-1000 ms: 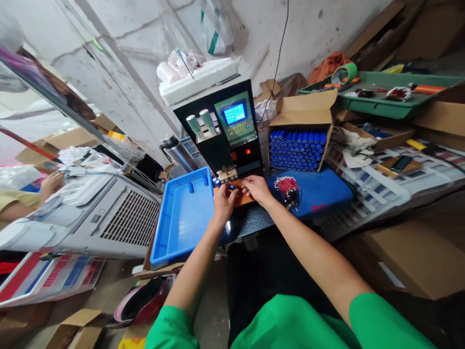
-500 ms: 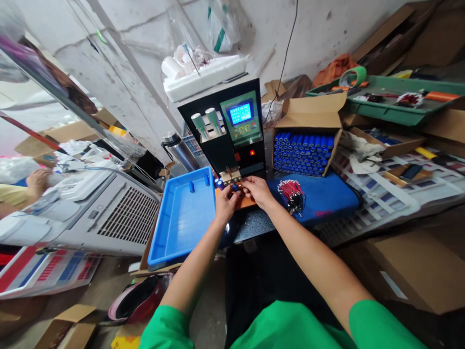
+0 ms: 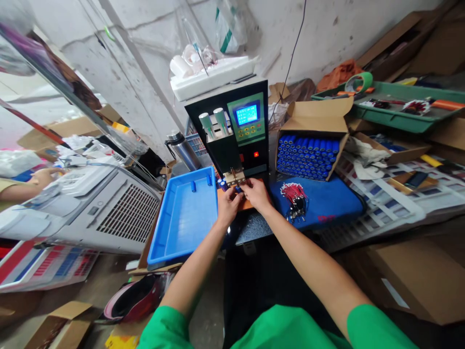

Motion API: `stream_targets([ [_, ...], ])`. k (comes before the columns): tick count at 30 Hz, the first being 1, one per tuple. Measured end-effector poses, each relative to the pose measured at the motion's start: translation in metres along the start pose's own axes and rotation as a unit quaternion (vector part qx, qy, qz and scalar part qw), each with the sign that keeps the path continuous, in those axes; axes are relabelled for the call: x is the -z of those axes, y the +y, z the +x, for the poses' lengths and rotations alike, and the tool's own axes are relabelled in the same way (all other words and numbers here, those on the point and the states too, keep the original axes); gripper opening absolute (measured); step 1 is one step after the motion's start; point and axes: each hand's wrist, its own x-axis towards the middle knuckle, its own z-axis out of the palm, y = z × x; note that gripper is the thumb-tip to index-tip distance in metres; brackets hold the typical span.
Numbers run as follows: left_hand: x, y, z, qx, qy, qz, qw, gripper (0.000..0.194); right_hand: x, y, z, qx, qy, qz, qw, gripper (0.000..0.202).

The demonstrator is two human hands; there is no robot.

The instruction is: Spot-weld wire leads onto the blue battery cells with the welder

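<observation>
The left hand (image 3: pixel 228 206) was positioned at the front of the black spot welder (image 3: pixel 225 157), its thumb and fingers closed narrowly around 1 blue battery cell (image 3: pixel 238 189). The cell was located directly in front of the brass-colored electrode block (image 3: pixel 234 178), on the orange work plate (image 3: pixel 245 205). The right hand (image 3: pixel 256 194) was at the right of the same cell, thumb and index finger close together; whether they gripped a small part could not be told.

Additional blue cells (image 3: pixel 222 183) stood just left of the electrode block. The blue plastic tray (image 3: pixel 181 218), at the left of the welder, contained 2 cells lying near its rear edge. At the right, the open carton (image 3: pixel 319 109) held stacked blue cells. A bundle of red and black wire leads (image 3: pixel 295 198) lay on the blue mat (image 3: pixel 334 198). The display (image 3: pixel 247 114) and the red indicator (image 3: pixel 256 154) were lit.
</observation>
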Motion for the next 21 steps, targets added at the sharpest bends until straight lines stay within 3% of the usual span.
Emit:
stream_targets([
  [16,0.0001,-0.0085,0.0001,0.004,-0.005,-0.004,1.000,0.023,0.0003,-0.0025,-0.0018,-0.005,0.010,-0.044,0.999,0.032],
  [21,-0.0005,-0.0097,-0.0007,0.002,-0.007,-0.026,1.000,0.025,0.0024,-0.0010,-0.0013,-0.021,-0.012,-0.046,0.999,0.030],
])
